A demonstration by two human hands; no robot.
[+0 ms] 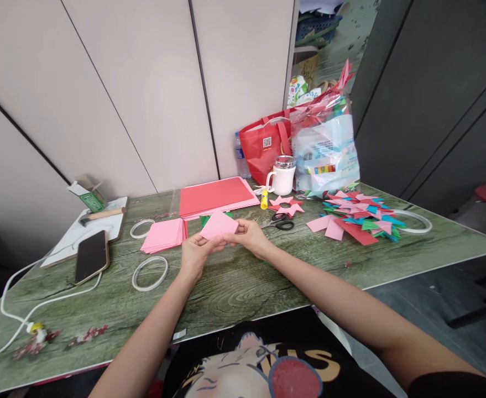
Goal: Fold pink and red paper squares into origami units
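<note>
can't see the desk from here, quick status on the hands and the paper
Left hand and right hand both pinching one pink paper piece above the table. Pink paper stack just behind left hand, scissors beyond right. Nothing between the hands.

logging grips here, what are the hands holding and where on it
Both hands hold one pink paper piece above the table: left hand at its lower left edge, right hand at its right corner.

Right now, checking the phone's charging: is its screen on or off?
Off: the phone lies face up beside the white cable, its screen dark. Charging cannot be told.
</note>
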